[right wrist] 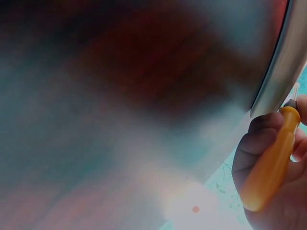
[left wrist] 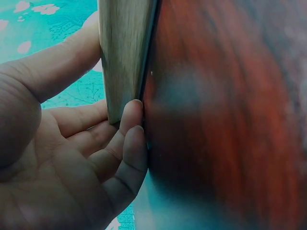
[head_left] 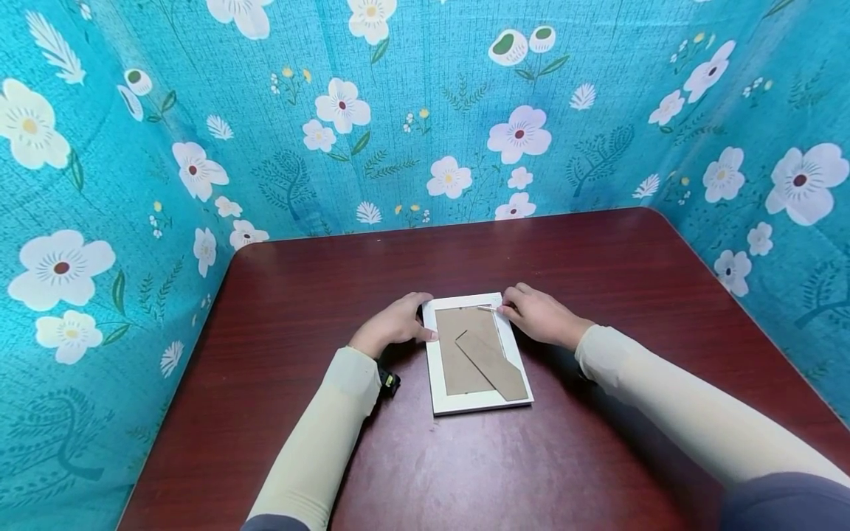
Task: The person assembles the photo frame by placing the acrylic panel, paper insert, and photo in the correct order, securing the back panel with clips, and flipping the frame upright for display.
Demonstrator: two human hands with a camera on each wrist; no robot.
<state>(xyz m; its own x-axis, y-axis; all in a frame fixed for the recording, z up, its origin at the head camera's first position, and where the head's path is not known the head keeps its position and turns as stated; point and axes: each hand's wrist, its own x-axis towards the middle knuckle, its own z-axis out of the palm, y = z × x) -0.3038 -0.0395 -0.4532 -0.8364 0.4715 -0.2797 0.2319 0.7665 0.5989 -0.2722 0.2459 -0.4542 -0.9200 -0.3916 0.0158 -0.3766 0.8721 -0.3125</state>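
Observation:
A white picture frame lies face down on the table, its brown backing board and slanting easel leg facing up. My left hand holds the frame's left side near the far corner, thumb on top; in the left wrist view its fingers curl against the frame's edge. At the far right corner is my right hand, gripping a screwdriver with an orange handle. Its thin metal shaft points left over the backing's far edge. In the head view the hand hides the handle.
The dark red wooden table spreads around the frame on all sides. A blue flowered curtain hangs behind it and along both sides. A small black device sits at the left wrist.

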